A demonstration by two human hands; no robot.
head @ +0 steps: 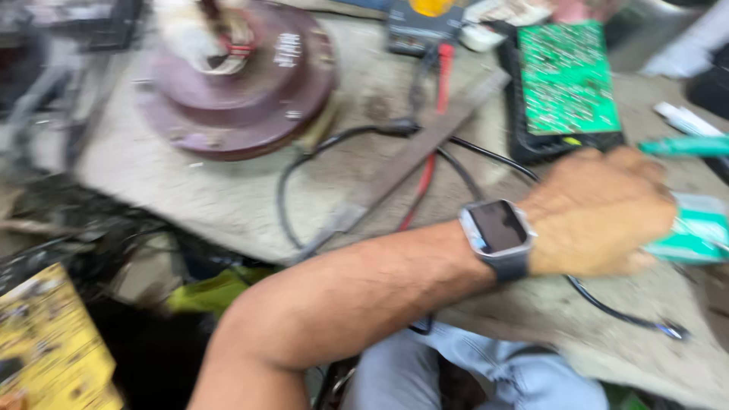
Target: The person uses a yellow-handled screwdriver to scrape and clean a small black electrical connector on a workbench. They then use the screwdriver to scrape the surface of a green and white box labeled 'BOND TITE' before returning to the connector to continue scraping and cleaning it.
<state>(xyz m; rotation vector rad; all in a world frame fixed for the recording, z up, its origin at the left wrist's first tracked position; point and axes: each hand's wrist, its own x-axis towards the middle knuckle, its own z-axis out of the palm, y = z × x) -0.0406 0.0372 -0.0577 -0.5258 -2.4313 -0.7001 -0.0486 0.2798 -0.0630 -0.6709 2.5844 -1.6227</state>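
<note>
- While the picture is blurred by motion, one hand (600, 212) is clear: it reaches across the worn grey work board (228, 197) from about 7 o'clock toward 3 o'clock, and I take it for the left hand because of the thumb side; a dark square-faced wristwatch (497, 231) sits on the wrist.
- The flat teal and white packet (695, 231) lies at 3 o'clock of this hand, touching the fingertips, and its long axis seems to run left to right.
- The fingers are curled and pressed together over the near end of the packet; if they pinch it, I cannot tell.
- The right hand is not in view.
- At 12 o'clock of the hand lies a green circuit board in a black tray (566, 80).
- A round dark-red motor housing (243, 83) stands at 10 o'clock, well apart.
- Black and red cables (425, 163) cross the board between them.
</note>
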